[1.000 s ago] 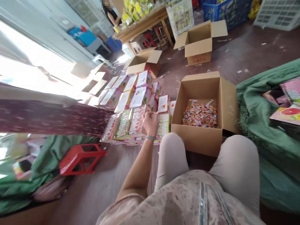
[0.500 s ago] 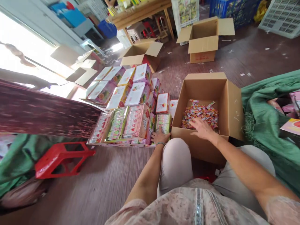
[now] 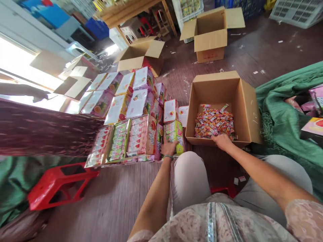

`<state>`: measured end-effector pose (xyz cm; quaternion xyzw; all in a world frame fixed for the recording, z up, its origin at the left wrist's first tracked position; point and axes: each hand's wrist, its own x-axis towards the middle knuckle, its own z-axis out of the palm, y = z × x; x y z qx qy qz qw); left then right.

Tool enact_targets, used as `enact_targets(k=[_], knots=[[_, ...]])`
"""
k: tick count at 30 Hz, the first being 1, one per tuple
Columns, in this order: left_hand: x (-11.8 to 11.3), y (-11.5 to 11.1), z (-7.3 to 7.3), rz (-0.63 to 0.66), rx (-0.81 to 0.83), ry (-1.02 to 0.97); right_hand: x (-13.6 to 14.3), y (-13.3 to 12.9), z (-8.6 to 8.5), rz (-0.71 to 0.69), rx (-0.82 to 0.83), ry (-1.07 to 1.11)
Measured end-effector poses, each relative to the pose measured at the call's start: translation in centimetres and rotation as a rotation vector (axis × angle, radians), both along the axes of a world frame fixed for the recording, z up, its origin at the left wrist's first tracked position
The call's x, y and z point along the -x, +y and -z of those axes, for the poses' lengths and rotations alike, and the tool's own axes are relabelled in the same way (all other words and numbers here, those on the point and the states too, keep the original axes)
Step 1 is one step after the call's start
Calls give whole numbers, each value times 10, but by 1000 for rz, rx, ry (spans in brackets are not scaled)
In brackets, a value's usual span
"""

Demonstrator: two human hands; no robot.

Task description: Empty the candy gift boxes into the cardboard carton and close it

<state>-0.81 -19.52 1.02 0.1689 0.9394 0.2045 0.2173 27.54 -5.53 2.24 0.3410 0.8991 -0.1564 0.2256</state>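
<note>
My left hand (image 3: 169, 148) rests with fingers apart on a green and pink box of packets (image 3: 179, 132), at the near right corner of the stacked boxes. My right hand (image 3: 222, 141) is closed over the near rim of a large cardboard carton (image 3: 248, 114), its fingers hooked inside the edge. Many small orange and pink sachets (image 3: 214, 122) lie loose on the carton's bottom. Left of my left hand, open trays of pink packets (image 3: 137, 136) and green packets (image 3: 119, 137) stand side by side.
Closed white-topped boxes (image 3: 137, 102) are stacked behind the trays. Two open cartons (image 3: 210, 40) (image 3: 141, 55) stand farther back. A red stool (image 3: 60, 185) is at the left, green cloth (image 3: 280, 97) at the right. Another person's hand (image 3: 40, 94) shows at the far left.
My right hand has moved from above the sachets back to the carton's near rim and closed on it. The carton is tilted less towards me, and the green box under my left hand has turned.
</note>
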Motion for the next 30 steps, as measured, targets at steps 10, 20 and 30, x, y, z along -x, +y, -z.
enact_targets(k=[10, 20, 30], knots=[[-17, 53, -108, -104, -965, -798, 9, -7, -10, -77, 67, 46], [-74, 122, -114, 174, -736, -930, -17, 44, -86, 74, -304, 491], [-82, 126, -90, 419, -420, -962, -2, 39, -82, -345, -461, 675]])
